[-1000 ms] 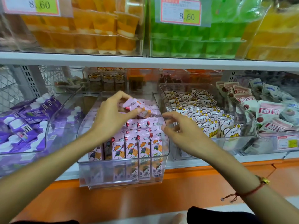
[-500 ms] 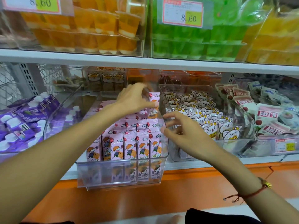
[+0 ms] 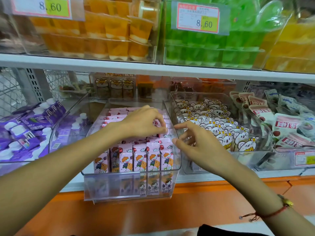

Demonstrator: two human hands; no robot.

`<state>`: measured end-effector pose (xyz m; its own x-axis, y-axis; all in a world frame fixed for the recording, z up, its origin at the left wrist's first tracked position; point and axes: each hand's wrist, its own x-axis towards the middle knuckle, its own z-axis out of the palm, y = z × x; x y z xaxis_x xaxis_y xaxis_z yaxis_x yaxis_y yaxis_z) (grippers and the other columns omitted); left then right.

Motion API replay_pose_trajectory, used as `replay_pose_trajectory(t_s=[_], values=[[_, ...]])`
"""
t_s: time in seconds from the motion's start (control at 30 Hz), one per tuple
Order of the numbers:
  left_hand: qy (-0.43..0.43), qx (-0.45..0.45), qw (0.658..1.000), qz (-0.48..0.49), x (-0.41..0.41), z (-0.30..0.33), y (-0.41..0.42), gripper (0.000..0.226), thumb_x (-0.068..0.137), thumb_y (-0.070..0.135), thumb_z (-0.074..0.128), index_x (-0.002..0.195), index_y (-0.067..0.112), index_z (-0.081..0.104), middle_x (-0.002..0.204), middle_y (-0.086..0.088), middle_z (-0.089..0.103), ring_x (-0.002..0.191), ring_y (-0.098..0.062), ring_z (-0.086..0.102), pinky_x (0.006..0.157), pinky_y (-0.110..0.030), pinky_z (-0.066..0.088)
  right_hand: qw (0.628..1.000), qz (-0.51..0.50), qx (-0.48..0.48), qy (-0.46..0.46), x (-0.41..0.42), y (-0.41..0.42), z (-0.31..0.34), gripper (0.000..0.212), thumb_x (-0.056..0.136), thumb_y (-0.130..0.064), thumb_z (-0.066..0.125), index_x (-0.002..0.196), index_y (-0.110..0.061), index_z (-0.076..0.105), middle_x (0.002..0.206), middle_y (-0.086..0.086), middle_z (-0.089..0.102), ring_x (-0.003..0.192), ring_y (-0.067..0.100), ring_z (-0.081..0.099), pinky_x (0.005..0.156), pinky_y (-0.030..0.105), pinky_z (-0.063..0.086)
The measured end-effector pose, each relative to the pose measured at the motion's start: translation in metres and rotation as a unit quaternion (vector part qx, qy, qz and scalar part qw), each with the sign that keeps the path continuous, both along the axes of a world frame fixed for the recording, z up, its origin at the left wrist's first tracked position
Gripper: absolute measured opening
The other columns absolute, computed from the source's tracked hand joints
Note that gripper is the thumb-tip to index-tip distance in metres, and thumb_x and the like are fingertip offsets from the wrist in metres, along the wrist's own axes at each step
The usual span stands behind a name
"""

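Observation:
A clear plastic bin (image 3: 129, 184) on the lower shelf holds rows of pink snack packets (image 3: 141, 160) printed with a cartoon child. My left hand (image 3: 144, 121) reaches over the rows, its fingers curled down onto a pink packet near the bin's right wall; the fingertips pinch the packet's top edge. My right hand (image 3: 196, 142) hovers at the bin's right rim, fingers loosely spread, holding nothing. A red string bracelet circles the right wrist.
A bin of purple pouches (image 3: 25, 132) stands to the left, a bin of white bear-print packets (image 3: 221, 126) to the right, and red-and-white packets (image 3: 286, 126) further right. The upper shelf (image 3: 153, 67) carries orange and green jelly cups with price tags.
My left hand, which held a pink packet above the rows, has moved right and down and now presses it among the packets by the right wall. My right hand has barely moved.

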<state>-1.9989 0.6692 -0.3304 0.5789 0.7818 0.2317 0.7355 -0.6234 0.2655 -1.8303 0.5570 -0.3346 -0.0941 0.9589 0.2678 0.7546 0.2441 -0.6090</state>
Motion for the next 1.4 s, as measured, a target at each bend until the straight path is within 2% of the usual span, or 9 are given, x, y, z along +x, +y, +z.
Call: replay_pose_trajectory(t_s=[0.1, 0.23, 0.43, 0.6, 0.73, 0.93, 1.13, 1.27, 1.4], values=[[0.028, -0.01, 1.0, -0.003, 0.003, 0.0, -0.004, 0.025, 0.086, 0.041, 0.067, 0.104, 0.024, 0.071, 0.114, 0.001, 0.065, 0.116, -0.019, 0.051, 0.091, -0.035, 0.045, 1.0, -0.024, 0.013, -0.005, -0.001, 0.001, 0.001, 0.03, 0.087, -0.032, 0.064, 0.116, -0.026, 0.057, 0.072, -0.017, 0.061, 0.064, 0.0, 0.058, 0.071, 0.03, 0.05], [-0.158, -0.036, 0.987, 0.021, 0.004, 0.008, -0.013, 0.013, 0.09, 0.028, 0.065, 0.099, 0.019, 0.069, 0.108, 0.001, 0.066, 0.101, -0.014, 0.058, 0.089, -0.034, 0.048, 0.999, -0.033, 0.017, 0.0, -0.001, 0.002, 0.002, 0.027, 0.087, -0.034, 0.064, 0.113, -0.026, 0.06, 0.07, -0.016, 0.062, 0.064, 0.0, 0.058, 0.07, 0.028, 0.05], [-0.479, -0.048, 0.875, 0.051, -0.001, 0.024, -0.049, 0.009, 0.095, 0.019, 0.058, 0.102, 0.02, 0.062, 0.1, 0.004, 0.066, 0.096, -0.013, 0.062, 0.09, -0.03, 0.05, 0.996, -0.045, 0.078, 0.023, -0.007, 0.003, 0.006, 0.042, 0.086, -0.044, 0.061, 0.123, -0.025, 0.055, 0.1, -0.013, 0.062, 0.091, 0.006, 0.058, 0.078, 0.028, 0.048], [-0.567, -0.037, 0.822, 0.018, -0.011, 0.023, -0.083, 0.008, 0.094, 0.024, 0.059, 0.099, 0.025, 0.065, 0.099, 0.003, 0.071, 0.096, -0.012, 0.067, 0.089, -0.032, 0.054, 0.988, 0.021, 0.125, 0.092, -0.023, -0.001, 0.011, 0.052, 0.088, -0.049, 0.055, 0.135, -0.028, 0.047, 0.124, -0.012, 0.056, 0.115, 0.005, 0.051, 0.096, 0.027, 0.043], [-0.606, -0.093, 0.79, 0.001, -0.021, 0.013, -0.093, 0.017, 0.093, 0.024, 0.059, 0.109, 0.025, 0.064, 0.107, 0.009, 0.071, 0.102, -0.002, 0.065, 0.089, -0.024, 0.053, 0.981, 0.084, 0.115, 0.132, -0.039, 0.0, 0.011, 0.029, 0.093, -0.028, 0.06, 0.122, -0.024, 0.059, 0.11, -0.011, 0.067, 0.099, 0.002, 0.062, 0.084, 0.022, 0.049], [-0.562, -0.099, 0.821, 0.026, -0.031, -0.004, -0.096, 0.031, 0.09, 0.005, 0.056, 0.108, 0.03, 0.059, 0.114, 0.014, 0.063, 0.103, 0.003, 0.06, 0.088, -0.029, 0.052, 0.924, 0.055, -0.027, 0.376, -0.047, 0.008, 0.01, 0.022, 0.088, -0.024, 0.065, 0.108, -0.017, 0.064, 0.095, -0.003, 0.073, 0.085, 0.005, 0.069, 0.072, 0.012, 0.051], [-0.456, -0.037, 0.889, 0.014, -0.028, -0.013, -0.102, 0.043, 0.075, 0.025, 0.076, 0.109, 0.037, 0.053, 0.107, 0.025, 0.058, 0.101, -0.001, 0.058, 0.077, -0.017, 0.049, 0.903, 0.049, -0.026, 0.426, -0.054, 0.007, 0.009, 0.027, 0.086, -0.023, 0.067, 0.111, -0.013, 0.063, 0.095, 0.002, 0.074, 0.09, 0.013, 0.071, 0.077, 0.021, 0.056], [-0.451, -0.006, 0.892, 0.016, -0.028, -0.014, -0.099, 0.041, 0.082, 0.032, 0.074, 0.114, 0.037, 0.05, 0.11, 0.024, 0.058, 0.099, -0.001, 0.059, 0.076, -0.019, 0.05, 0.903, 0.051, -0.004, 0.427, -0.053, 0.007, 0.01, 0.027, 0.084, -0.022, 0.068, 0.109, -0.014, 0.062, 0.085, -0.006, 0.074, 0.085, 0.007, 0.071, 0.071, 0.017, 0.054], [-0.476, -0.03, 0.879, -0.003, -0.03, -0.011, -0.097, 0.034, 0.091, 0.024, 0.064, 0.116, 0.037, 0.044, 0.117, 0.023, 0.059, 0.107, 0.005, 0.057, 0.089, -0.016, 0.048, 0.889, 0.061, -0.015, 0.454, -0.043, 0.01, 0.017, 0.033, 0.09, -0.024, 0.058, 0.123, -0.019, 0.057, 0.109, -0.006, 0.071, 0.104, 0.007, 0.066, 0.091, 0.025, 0.051]])
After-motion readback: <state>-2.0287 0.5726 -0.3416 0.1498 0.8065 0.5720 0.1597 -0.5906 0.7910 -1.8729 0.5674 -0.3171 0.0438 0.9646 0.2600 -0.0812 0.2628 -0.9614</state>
